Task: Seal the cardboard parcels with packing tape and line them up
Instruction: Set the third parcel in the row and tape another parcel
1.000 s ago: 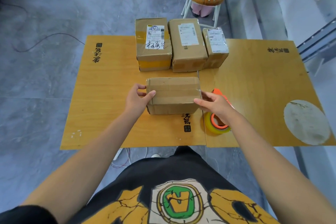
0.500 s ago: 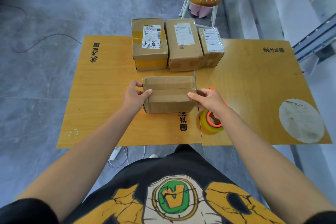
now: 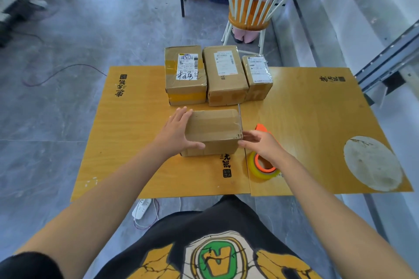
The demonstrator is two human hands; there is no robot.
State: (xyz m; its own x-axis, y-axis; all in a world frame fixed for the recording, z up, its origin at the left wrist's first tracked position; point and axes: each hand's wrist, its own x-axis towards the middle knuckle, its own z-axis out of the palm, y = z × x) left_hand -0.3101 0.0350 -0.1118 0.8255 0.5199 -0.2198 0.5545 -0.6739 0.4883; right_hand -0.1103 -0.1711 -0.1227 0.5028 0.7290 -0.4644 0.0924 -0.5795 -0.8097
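Note:
A plain cardboard parcel [image 3: 213,129] with clear tape along its top lies in the middle of the table. My left hand [image 3: 178,133] grips its left end, fingers reaching over the far corner and thumb across the front face. My right hand [image 3: 260,142] is at the right end, its straight fingertips touching that face. An orange tape dispenser [image 3: 263,167] with a yellowish roll lies just right of the parcel, partly under my right wrist. Three labelled parcels [image 3: 184,75], [image 3: 224,75], [image 3: 258,77] stand side by side at the far edge.
The table [image 3: 136,142] is two orange wooden boards joined in the middle, with a worn white round patch [image 3: 371,163] at the right. A white spindle chair [image 3: 249,7] stands behind the parcels. A power strip [image 3: 141,208] and cables lie on the floor by the near edge.
My left hand has slid further onto the parcel's left end, with the thumb now on the front face. My right hand stays at the right end.

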